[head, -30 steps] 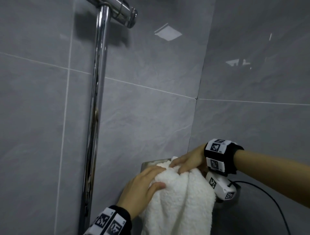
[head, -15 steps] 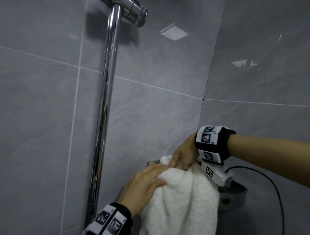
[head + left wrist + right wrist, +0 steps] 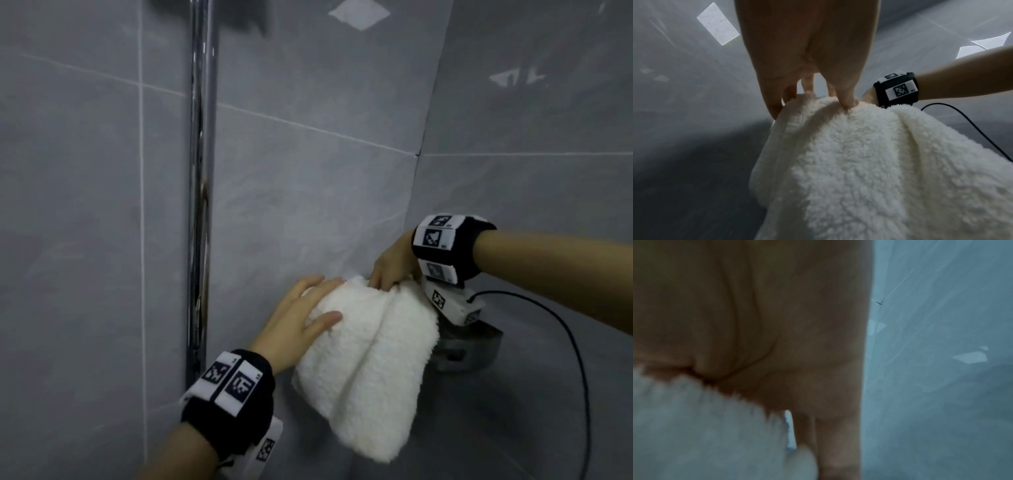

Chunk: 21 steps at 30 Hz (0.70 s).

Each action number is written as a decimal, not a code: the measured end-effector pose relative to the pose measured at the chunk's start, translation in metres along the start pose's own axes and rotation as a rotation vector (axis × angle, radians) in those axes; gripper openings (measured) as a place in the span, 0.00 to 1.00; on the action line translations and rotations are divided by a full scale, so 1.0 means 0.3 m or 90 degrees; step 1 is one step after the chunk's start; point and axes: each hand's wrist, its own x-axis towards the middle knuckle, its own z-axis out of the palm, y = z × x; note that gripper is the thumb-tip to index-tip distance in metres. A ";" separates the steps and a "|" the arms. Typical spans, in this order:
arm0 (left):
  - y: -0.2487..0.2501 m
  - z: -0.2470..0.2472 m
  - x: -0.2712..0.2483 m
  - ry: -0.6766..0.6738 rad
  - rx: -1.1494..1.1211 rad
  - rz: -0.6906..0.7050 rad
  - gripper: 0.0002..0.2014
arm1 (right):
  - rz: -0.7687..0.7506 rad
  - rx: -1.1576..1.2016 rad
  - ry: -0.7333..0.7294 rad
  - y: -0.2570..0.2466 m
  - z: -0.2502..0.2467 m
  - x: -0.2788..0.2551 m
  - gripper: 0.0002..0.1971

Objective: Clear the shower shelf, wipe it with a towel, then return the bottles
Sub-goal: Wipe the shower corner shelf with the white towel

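Observation:
A fluffy white towel (image 3: pixel 370 349) hangs over the front of the metal corner shelf (image 3: pixel 479 346), covering most of it. My left hand (image 3: pixel 301 308) holds the towel's top left, fingers over the top edge and thumb pressed into the front. The left wrist view shows that thumb dug into the pile of the towel (image 3: pixel 879 162) below my left hand (image 3: pixel 807 65). My right hand (image 3: pixel 390 263) pinches the towel's top right edge with curled fingers, close to the wall corner. In the blurred right wrist view, my right hand (image 3: pixel 756 321) sits against the towel (image 3: pixel 705 426). No bottles are in view.
A chrome shower rail (image 3: pixel 202 171) runs vertically on the grey tiled wall left of my hands. The two walls meet in a corner just behind the shelf. A black cable (image 3: pixel 565 342) loops from my right wrist down the right wall.
My right hand rose off the towel's top and now pinches its upper right edge nearer the corner. My left hand stays on the towel's left side. The view has shifted.

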 end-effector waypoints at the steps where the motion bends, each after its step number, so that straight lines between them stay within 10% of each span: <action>1: 0.008 -0.001 -0.001 0.001 0.005 0.004 0.23 | 0.009 -0.017 -0.018 0.005 0.005 -0.008 0.23; 8: 0.039 0.023 0.013 -0.005 0.042 0.048 0.14 | 0.023 -0.112 -0.033 0.022 0.059 -0.043 0.19; 16: 0.018 -0.015 -0.044 0.071 -0.028 0.088 0.13 | -0.171 0.304 -0.060 -0.024 0.029 -0.048 0.20; 21: 0.013 -0.015 -0.035 0.078 -0.002 0.089 0.13 | -0.142 0.258 -0.048 -0.028 0.046 -0.031 0.19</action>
